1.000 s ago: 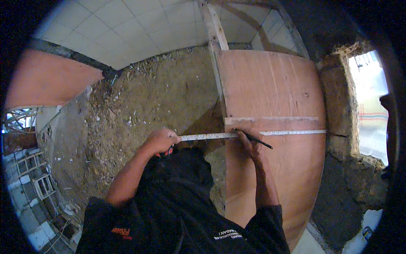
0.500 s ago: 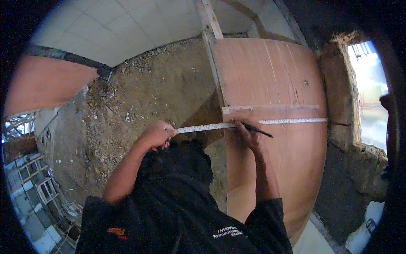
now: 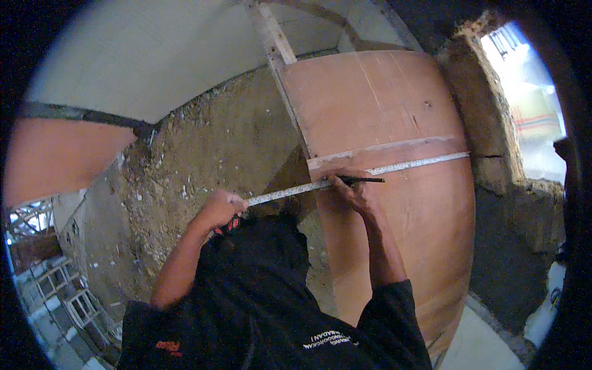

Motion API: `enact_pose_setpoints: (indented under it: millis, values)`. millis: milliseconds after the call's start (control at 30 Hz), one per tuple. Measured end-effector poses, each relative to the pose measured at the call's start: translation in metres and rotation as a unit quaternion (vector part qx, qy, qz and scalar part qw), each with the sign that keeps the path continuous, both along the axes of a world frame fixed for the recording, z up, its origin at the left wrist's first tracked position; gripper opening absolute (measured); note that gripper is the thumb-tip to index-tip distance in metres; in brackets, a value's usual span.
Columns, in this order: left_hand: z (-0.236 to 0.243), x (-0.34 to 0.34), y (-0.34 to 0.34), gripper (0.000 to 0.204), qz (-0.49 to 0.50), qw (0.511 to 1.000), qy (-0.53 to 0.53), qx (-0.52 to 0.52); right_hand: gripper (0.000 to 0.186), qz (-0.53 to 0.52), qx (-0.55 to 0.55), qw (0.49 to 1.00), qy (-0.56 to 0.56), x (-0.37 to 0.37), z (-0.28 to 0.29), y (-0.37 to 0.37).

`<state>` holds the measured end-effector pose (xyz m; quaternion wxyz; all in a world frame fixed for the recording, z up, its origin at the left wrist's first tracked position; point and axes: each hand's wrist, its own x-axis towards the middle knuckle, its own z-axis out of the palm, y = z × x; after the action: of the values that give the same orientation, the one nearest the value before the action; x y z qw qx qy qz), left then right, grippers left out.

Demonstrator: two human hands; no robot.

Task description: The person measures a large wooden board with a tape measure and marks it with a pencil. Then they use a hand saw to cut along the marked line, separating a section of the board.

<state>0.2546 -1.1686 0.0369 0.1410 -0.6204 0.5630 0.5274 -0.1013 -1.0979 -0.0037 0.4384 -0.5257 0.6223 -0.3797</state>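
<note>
A white tape measure blade (image 3: 419, 164) stretches across a reddish plywood sheet (image 3: 401, 240) and past its left edge. My left hand (image 3: 221, 209) is closed on the tape measure at the blade's near-left end, off the sheet; a red and black case (image 3: 229, 226) shows beneath it. My right hand (image 3: 353, 193) rests at the sheet's left edge, touching the blade. Between its fingers is a slim black pen or pencil (image 3: 370, 179), one end pointing right. The fingertips partly cover the blade there.
A wooden strip (image 3: 376, 151) lies across the sheet just beyond the blade. A timber beam (image 3: 277, 37) runs from the sheet's far left corner. Rubble-strewn ground (image 3: 209, 142) lies to the left, and a rough window opening (image 3: 524, 105) is at the right.
The view has turned slightly, so sheet and blade look more slanted. The pen or pencil now lies nearly level instead of slanting down to the right. Both hands keep their holds.
</note>
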Motion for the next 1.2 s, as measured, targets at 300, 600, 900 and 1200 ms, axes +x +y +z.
enact_pose_setpoints:
  millis: [300, 600, 900, 1200]
  values:
    - [-0.009, 0.028, -0.009, 0.026, -0.076, 0.970, 0.165, 0.161, 0.043, -0.474, -0.258, 0.821, -0.184, 0.010, 0.041, 0.053]
    - [0.012, 0.035, -0.022, 0.021, -0.218, 0.948, 0.165, 0.164, 0.054, -0.760, -0.168, 0.576, -0.251, 0.074, 0.079, 0.139]
    - [-0.009, 0.058, 0.009, 0.045, -0.435, 0.860, 0.234, 0.129, 0.047, -0.850, -0.187, 0.475, -0.134, 0.159, 0.093, 0.212]
    - [-0.029, 0.102, 0.059, 0.060, -0.466, 0.815, 0.318, 0.132, 0.041, -0.903, -0.148, 0.379, -0.138, 0.235, 0.108, 0.327]
